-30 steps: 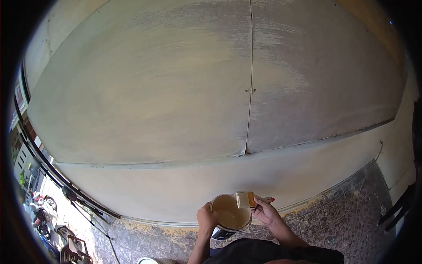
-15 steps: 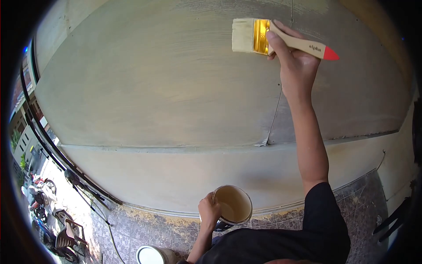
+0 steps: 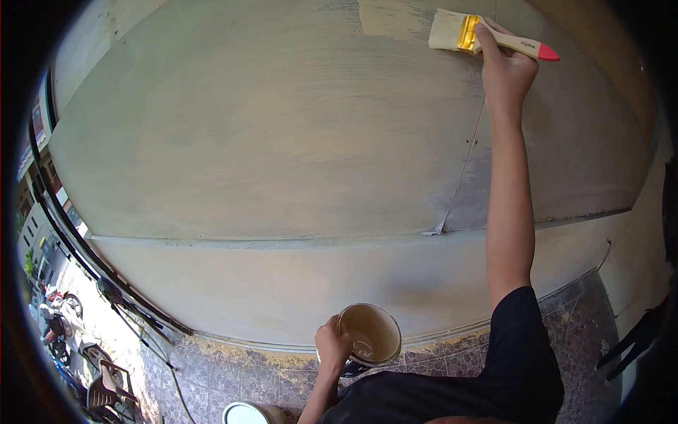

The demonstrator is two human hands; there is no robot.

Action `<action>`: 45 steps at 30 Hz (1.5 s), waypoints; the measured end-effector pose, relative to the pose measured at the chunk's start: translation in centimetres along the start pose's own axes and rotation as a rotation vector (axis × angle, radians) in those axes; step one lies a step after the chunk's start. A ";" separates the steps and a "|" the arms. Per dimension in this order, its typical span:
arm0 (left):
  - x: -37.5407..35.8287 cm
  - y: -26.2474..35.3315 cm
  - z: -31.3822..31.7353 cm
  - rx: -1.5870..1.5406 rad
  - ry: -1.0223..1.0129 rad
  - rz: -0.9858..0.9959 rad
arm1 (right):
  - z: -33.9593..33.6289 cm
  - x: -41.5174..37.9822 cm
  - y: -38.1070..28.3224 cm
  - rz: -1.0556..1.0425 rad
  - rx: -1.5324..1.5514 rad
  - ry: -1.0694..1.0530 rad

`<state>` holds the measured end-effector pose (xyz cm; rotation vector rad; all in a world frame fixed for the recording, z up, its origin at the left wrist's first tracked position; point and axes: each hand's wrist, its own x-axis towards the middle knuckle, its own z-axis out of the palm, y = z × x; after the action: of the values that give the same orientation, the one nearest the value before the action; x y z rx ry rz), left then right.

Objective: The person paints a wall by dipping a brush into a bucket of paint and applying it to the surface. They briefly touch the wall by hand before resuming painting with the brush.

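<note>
My right hand (image 3: pixel 510 71) grips a wide paintbrush (image 3: pixel 519 44) by its wooden handle, which has a red tip and a gold ferrule. Its cream-coated bristles touch the upper part of the large grey-beige wall panel (image 3: pixel 282 141). A fresh pale paint patch (image 3: pixel 395 19) lies just left of the bristles. Low in front of my body, my left hand (image 3: pixel 332 344) is closed round the rim of a paint bucket (image 3: pixel 393 332). Some cream paint shows at the bottom of the bucket. Where the brush handle passes behind my fingers it is partly hidden.
A lidded white bucket (image 3: pixel 247 414) stands on the tiled floor (image 3: pixel 233 374) at lower left. A cable (image 3: pixel 176 389) runs across the tiles. Outside at the left are a brown chair (image 3: pixel 106 389) and motorbikes (image 3: pixel 60 321). A panel seam (image 3: pixel 462 177) runs down the wall.
My right hand has moved the brush up and to the right in view. A pale paint patch now shows on the upper wall. My left hand still holds the bucket.
</note>
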<state>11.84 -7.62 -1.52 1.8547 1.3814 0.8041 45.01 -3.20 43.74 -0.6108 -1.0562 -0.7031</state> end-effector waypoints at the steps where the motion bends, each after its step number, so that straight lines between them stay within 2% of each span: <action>1: 0.2 -0.2 -0.2 0.011 -0.005 -0.016 | -1.9 0.5 -0.1 -0.032 -0.051 0.067; 3: 0.4 -0.6 -0.3 0.000 0.001 0.017 | -3.3 0.7 -1.7 -0.065 -0.110 0.139; 5: 0.2 -0.7 -0.5 -0.007 0.000 0.046 | -2.8 0.5 -3.2 -0.215 -0.588 0.150; 6: 0.1 -0.4 -0.9 -0.018 -0.005 0.037 | -1.2 0.4 -3.3 -0.347 -0.801 0.102; 8: 0.1 -0.1 -1.3 -0.023 -0.015 0.035 | 4.3 -1.2 -4.8 -0.436 -0.899 -0.091; 9: 0.1 -0.1 -1.4 -0.027 -0.013 0.027 | 7.9 -2.4 -3.8 -0.529 -0.767 -0.109; 10: 0.0 -0.2 -1.5 -0.030 -0.014 0.018 | 11.8 -4.0 -4.1 -0.601 -0.794 -0.130; 13: 0.0 -1.0 -1.2 -0.023 -0.013 0.018 | 20.0 -8.9 -7.7 -0.553 -0.481 -0.373; 15: 0.1 -1.0 -1.2 -0.009 -0.018 0.015 | 21.6 -9.3 -9.6 -0.462 -0.152 -0.490; 16: 0.0 -1.1 -1.3 0.003 -0.018 0.007 | 21.6 -8.6 -9.5 -0.429 -0.025 -0.369; 17: 0.0 -1.2 -1.3 0.005 -0.022 0.006 | 20.3 -7.5 -8.8 -0.311 -0.055 -0.374; 18: 0.0 -1.4 -1.2 0.003 -0.024 0.015 | 18.6 -6.0 -7.4 -0.266 0.046 -0.292; 20: -0.1 -1.3 -1.2 -0.001 -0.024 0.024 | 12.1 -2.9 -5.1 -0.097 -0.030 -0.176; 21: -0.2 -1.1 -1.4 0.007 -0.024 0.034 | 8.6 -1.0 -2.5 -0.183 -0.097 -0.115; 22: -0.2 -1.1 -1.7 0.017 -0.022 0.042 | 4.0 0.4 -1.6 0.086 -0.339 -0.060; 23: -0.2 -1.1 -1.9 0.018 -0.016 0.042 | 1.2 1.5 -0.4 -0.079 -0.175 0.115; 24: -0.1 -1.1 -2.0 0.024 -0.038 0.012 | -1.5 2.2 -0.8 -0.086 -0.319 0.218; 25: -0.1 -1.2 -2.0 0.034 -0.062 -0.017 | -2.1 2.2 -1.5 -0.088 -0.316 0.220; 27: 0.0 -1.6 -1.7 0.043 -0.048 -0.011 | -2.7 2.4 -2.7 -0.272 -0.735 0.359; 29: -0.2 -1.8 -1.8 0.059 -0.038 -0.007 | 1.8 1.4 -2.9 -0.283 -0.856 0.160; 30: -0.2 -1.6 -1.9 0.046 -0.034 -0.002 | 5.7 0.3 -3.2 -0.372 -0.914 0.044; 31: -0.2 -1.5 -1.9 0.032 -0.031 0.004 | 10.6 -0.8 -2.4 -0.554 -0.775 0.037; 32: -0.2 -1.6 -1.8 0.033 -0.033 0.010 | 14.6 -2.9 -3.9 -0.581 -0.726 -0.001; 33: -0.1 -1.7 -1.6 0.026 -0.017 0.029 | 18.0 -4.5 -4.5 -0.580 -0.617 -0.127; 35: -0.2 -1.6 -1.2 0.023 -0.008 0.042 | 21.4 -6.9 -7.3 -0.522 -0.217 -0.368; 37: -0.4 -1.2 -1.2 0.045 -0.010 0.018 | 19.0 -5.8 -8.4 -0.211 -0.028 -0.431; 39: -0.7 -0.9 -1.4 0.027 -0.026 0.013 | 14.0 -3.7 -5.4 -0.173 0.013 -0.247; 40: -0.7 -0.7 -1.5 0.006 -0.035 0.009 | 10.4 -2.6 -4.1 -0.077 0.019 -0.195; 42: -0.8 -0.5 -1.5 0.014 -0.030 0.005 | 2.0 0.0 -0.4 0.004 -0.096 -0.056; 45: -0.9 -0.7 -1.6 0.042 -0.025 -0.002 | -9.4 2.6 2.1 0.026 -0.336 0.295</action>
<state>9.92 -8.11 -1.27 1.8888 1.3938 0.7538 52.67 -9.44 42.45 -0.7797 -0.6599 -0.9260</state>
